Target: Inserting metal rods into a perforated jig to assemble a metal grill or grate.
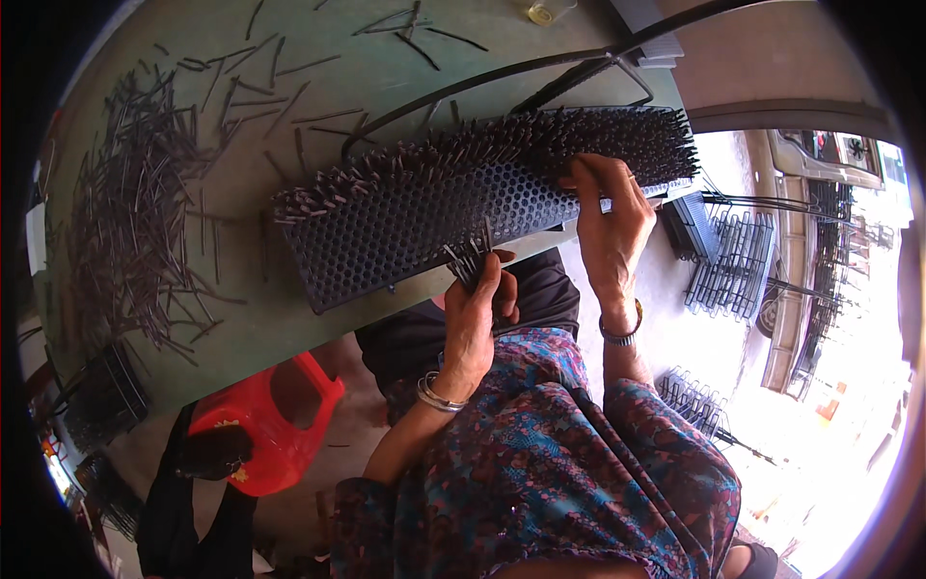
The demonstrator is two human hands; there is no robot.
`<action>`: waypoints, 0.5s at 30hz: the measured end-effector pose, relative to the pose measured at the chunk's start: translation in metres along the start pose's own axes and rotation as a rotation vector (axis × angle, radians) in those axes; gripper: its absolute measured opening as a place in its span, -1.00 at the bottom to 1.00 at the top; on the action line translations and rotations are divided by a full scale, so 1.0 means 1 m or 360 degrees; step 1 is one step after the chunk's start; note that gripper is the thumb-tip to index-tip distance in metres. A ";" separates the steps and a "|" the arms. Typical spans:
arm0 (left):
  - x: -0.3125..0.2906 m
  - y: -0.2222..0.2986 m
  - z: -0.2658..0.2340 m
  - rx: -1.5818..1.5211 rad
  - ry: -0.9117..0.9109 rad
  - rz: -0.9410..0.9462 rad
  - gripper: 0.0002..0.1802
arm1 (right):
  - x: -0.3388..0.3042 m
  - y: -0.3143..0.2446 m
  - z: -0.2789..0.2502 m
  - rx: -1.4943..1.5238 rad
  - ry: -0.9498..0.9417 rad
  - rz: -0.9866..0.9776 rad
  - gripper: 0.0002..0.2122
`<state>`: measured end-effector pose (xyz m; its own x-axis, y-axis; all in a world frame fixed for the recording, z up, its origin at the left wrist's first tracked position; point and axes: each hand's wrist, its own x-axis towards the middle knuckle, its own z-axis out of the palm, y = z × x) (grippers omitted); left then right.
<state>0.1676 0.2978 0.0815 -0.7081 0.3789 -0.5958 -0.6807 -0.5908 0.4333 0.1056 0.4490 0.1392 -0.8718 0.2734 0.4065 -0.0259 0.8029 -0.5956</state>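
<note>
A long black perforated rack [376,246] lies across the table edge in front of me. Short dark sticks [434,159] stand upright in its far rows and right end, while the near-left holes show bare. My left hand [473,314] is closed round a small bundle of dark sticks [470,256], their tips pointing up at the rack's near edge. Over the right part of the rack, my right hand [615,227] has its fingertips pinched together at the border of the filled rows. Whatever lies between those fingertips is hidden.
Loose dark sticks [135,212] are heaped and scattered on the green table [260,333]. A black bar handle [473,79] arches behind the rack. Nearby are a cup of yellow liquid [548,12], a red plastic chair [313,444], and wire racks [733,265] on the floor at right.
</note>
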 end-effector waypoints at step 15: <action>-0.005 -0.004 0.010 -0.0055 -0.0008 -0.0075 -0.70 | 0.009 0.011 0.009 -0.0392 -0.0010 -0.0264 -0.89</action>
<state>0.1720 0.3056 0.0890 -0.6765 0.4101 -0.6116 -0.7063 -0.5964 0.3813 0.0930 0.4558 0.1299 -0.8686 0.1253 0.4794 -0.0494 0.9408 -0.3353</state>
